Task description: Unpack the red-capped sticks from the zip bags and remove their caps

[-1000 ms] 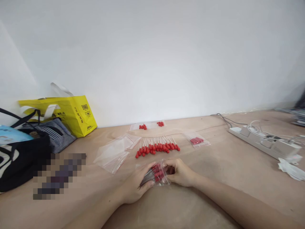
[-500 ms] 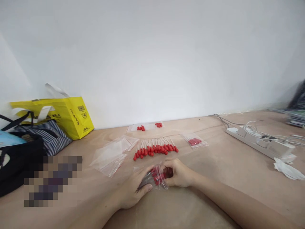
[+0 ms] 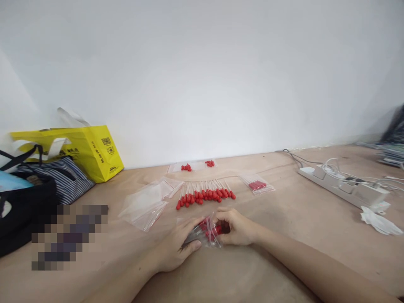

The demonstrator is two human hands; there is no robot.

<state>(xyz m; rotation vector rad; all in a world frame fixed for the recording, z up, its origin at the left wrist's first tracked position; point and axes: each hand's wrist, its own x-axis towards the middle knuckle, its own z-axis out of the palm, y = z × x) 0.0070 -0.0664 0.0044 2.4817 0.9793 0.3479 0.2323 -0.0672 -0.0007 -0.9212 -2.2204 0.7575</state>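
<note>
Between my hands is a clear zip bag (image 3: pixel 208 232) with red-tipped sticks inside it. My left hand (image 3: pixel 176 248) is wrapped round the bag's left part, thumb in front. At the right end, the fingers of my right hand (image 3: pixel 235 227) are closed about the red tips at the bag's mouth; some fingertips are hidden. Just beyond lies a row of loose red-tipped sticks (image 3: pixel 208 195), tips toward me. A filled zip bag (image 3: pixel 261 185) rests right of the row, and a fan of flat clear zip bags (image 3: pixel 145 202) lies to its left.
By the wall are more bagged red-tipped sticks (image 3: pixel 192 167). A yellow bag (image 3: pixel 104 151), a striped pouch (image 3: pixel 72 179) and a black bag (image 3: pixel 28 219) stand at left, near a blurred-out patch. At right are a power strip (image 3: pixel 337 187) with cables and a white crumpled item (image 3: pixel 380 221).
The red tips at the bag's mouth show a little further to the right, by my right hand. Both hands keep their hold, and the whole view has shifted slightly.
</note>
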